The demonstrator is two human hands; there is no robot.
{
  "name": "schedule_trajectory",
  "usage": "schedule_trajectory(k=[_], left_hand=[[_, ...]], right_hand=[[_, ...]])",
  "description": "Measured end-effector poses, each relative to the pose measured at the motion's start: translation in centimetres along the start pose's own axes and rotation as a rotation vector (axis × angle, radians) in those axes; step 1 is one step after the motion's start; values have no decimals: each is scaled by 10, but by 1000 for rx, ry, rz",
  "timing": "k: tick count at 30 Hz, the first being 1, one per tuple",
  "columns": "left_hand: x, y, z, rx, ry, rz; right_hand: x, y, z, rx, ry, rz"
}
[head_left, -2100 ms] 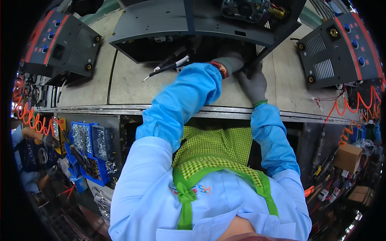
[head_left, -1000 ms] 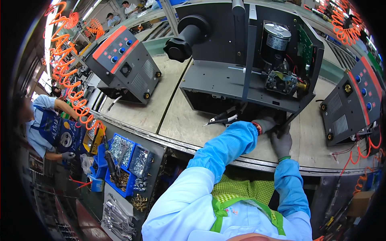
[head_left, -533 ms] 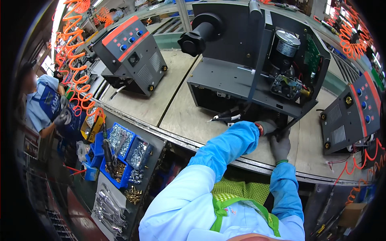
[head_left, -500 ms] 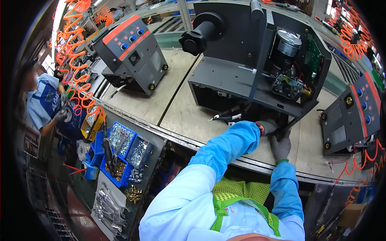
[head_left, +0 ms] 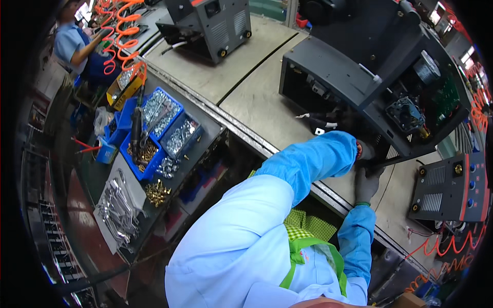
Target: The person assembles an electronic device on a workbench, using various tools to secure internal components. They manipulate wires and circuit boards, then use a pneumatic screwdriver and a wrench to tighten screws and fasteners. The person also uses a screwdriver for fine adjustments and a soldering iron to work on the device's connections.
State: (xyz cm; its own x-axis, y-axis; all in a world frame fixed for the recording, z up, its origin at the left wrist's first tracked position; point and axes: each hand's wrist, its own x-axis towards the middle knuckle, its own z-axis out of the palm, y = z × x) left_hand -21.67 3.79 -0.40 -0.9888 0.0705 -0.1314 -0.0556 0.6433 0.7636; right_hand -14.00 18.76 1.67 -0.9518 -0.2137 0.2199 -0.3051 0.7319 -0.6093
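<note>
A dark grey machine housing [head_left: 328, 66], seemingly a welding wire feeder, stands open on the bench, with a motor [head_left: 426, 68] and a wire-drive unit [head_left: 405, 114] inside. My left hand [head_left: 365, 150], in a grey glove, reaches under its lower front edge; the fingers are hidden there. Just in front, my right hand [head_left: 366, 186], gloved too, has its fingers closed at the same edge, on something I cannot make out. Dark cables with whitish ends [head_left: 318, 122] lie left of my hands, beside a small white piece [head_left: 320, 131].
Another grey machine [head_left: 218, 31] stands at the far left, a third [head_left: 444, 185] at the right. Blue bins [head_left: 164, 110] of screws and nuts, loose brass fittings [head_left: 157, 192] and wrenches [head_left: 120, 210] cover the left side table. Orange coiled hoses [head_left: 128, 25] hang near a co-worker [head_left: 72, 43].
My view has swung left, so the machines appear farther right and tilted. Both hands stay at the housing's lower edge. The co-worker's arms have changed position.
</note>
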Motion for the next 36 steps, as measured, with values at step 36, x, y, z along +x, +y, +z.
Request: schedule_trajectory(k=[36], left_hand=[[-680, -90, -82, 663, 385, -627]], right_hand=[[-18, 25, -53, 377, -163, -167]])
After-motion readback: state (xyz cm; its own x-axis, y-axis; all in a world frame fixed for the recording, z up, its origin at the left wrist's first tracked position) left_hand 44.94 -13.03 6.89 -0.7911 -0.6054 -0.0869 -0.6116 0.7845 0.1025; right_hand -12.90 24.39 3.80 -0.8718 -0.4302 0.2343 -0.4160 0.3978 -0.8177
